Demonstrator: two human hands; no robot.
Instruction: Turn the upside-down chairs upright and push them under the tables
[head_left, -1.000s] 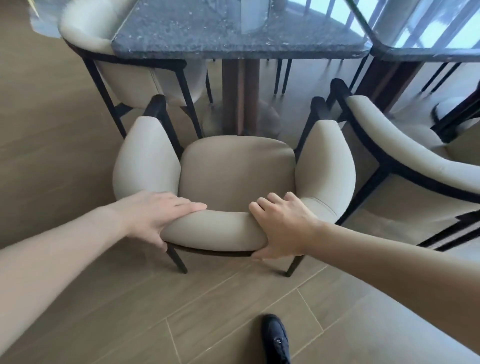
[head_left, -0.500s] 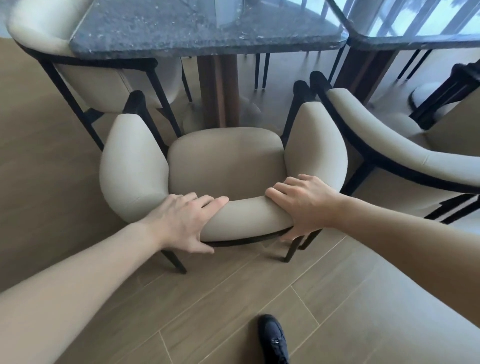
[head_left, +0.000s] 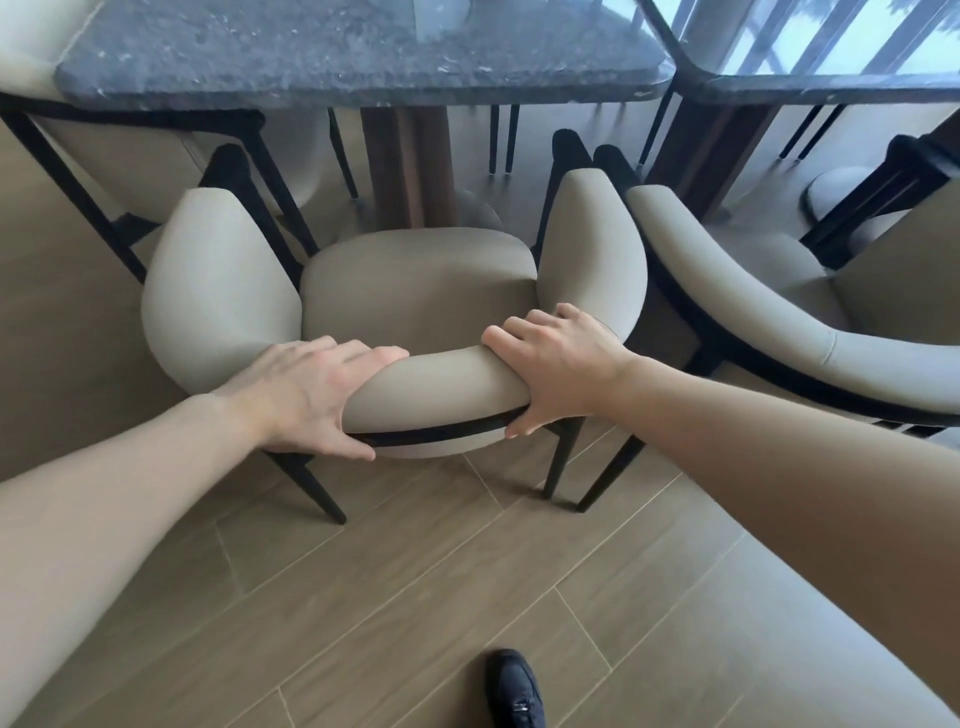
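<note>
Chair backrest is sitting in both my grips: left hand fingers are curling over its padded top, thumb under the black rim; right hand fingers are wrapping it the same way. It's standing upright on the wood floor, seat front just reaching under the dark stone table. Another beige chair is sitting right beside it. My black shoe is showing below.

1 head-worn view looks steeply down, close over the chair.
</note>
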